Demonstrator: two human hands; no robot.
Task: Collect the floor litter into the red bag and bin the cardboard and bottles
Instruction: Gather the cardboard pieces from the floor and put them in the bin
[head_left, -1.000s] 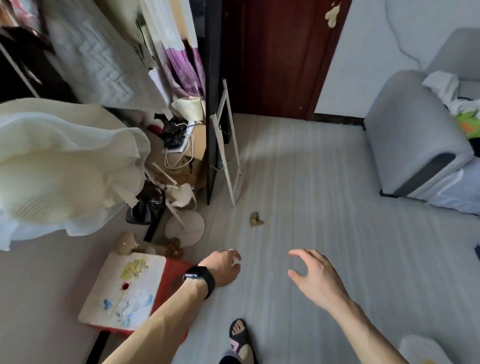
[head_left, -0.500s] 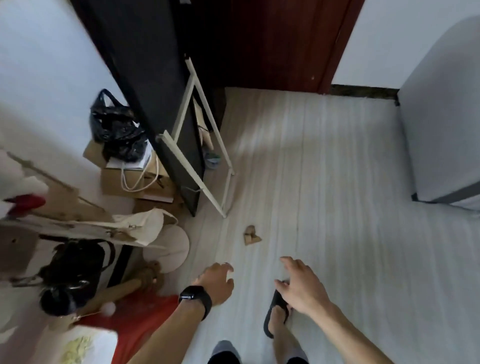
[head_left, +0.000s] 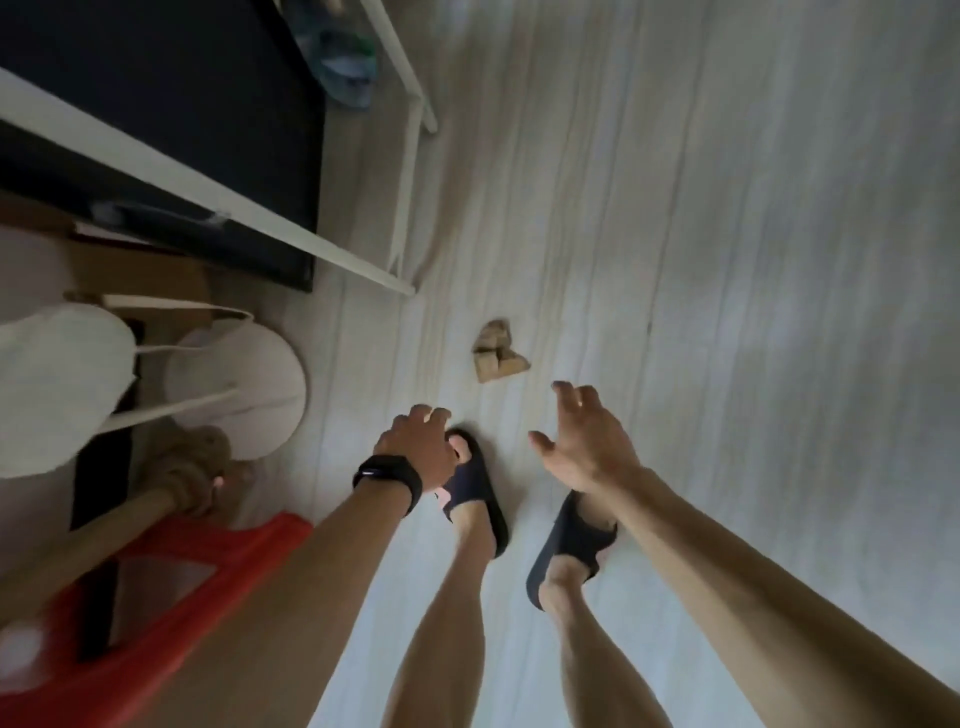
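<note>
Clutter fills the left edge: a blurred red item sits lowest (whether it is the red bag I cannot tell). Above it lie a tan rope-like bundle and a white cloth bag with long straps. Just right of the cloth bag a white round disc rests flat on the floor. A black panel stands behind them, with a white frame leaning along its edge. Between the panel and the frame, at the top, lies what looks like a clear plastic bottle, too smeared to be sure.

The left hand, with a black wristband on its wrist, hangs over the toes of the left sandal. Its fingers are curled downward, and I cannot tell whether they hold anything.

Ahead of both hands a crumpled cardboard scrap lies alone on the pale plank floor. It is near the foot of the white frame and well apart from the red item.

The right hand is spread wide, palm down, fingers fanned and holding nothing. Its fingertips are near the scrap, just to its lower right, and do not touch it. Below that hand the right sandal is tilted, its heel lifted off the floor.
</note>
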